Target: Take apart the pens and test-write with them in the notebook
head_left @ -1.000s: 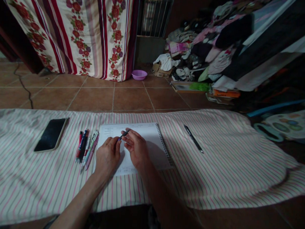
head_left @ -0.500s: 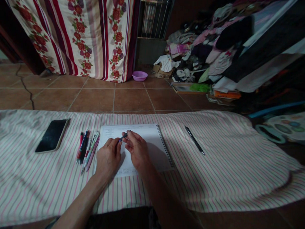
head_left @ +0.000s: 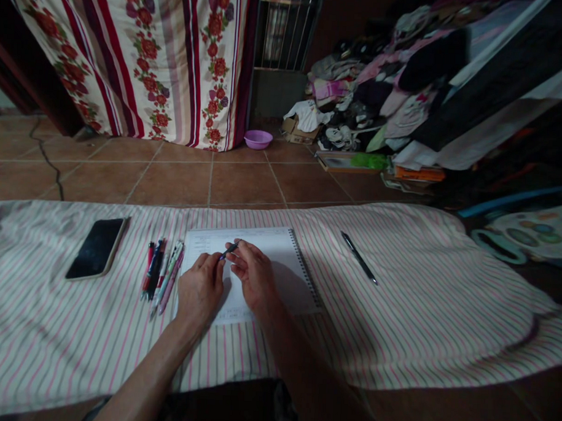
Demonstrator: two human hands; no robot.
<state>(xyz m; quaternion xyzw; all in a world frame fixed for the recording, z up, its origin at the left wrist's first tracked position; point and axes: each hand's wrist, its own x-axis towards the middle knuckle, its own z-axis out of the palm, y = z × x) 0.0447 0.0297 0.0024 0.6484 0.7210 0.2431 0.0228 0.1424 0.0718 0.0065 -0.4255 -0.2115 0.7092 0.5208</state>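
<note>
Both hands rest over an open spiral notebook (head_left: pixel 280 247) lying on a pink-striped cloth (head_left: pixel 397 313). My left hand (head_left: pixel 199 290) and my right hand (head_left: pixel 253 274) are closed on the two ends of a dark pen (head_left: pixel 228 250), held just above the page. A row of several coloured pens (head_left: pixel 161 271) lies on the cloth just left of the notebook. A black pen (head_left: pixel 357 257) lies alone to the right of it.
A dark phone (head_left: pixel 96 248) lies face up at the left on the cloth. Beyond it are brown floor tiles, a floral curtain (head_left: pixel 143 58), a small purple bowl (head_left: pixel 258 138) and a heap of clothes (head_left: pixel 372 97) at the back right.
Both hands stay on the pen over the notebook, with only a slight shift of the fingers. The view has tilted a little.
</note>
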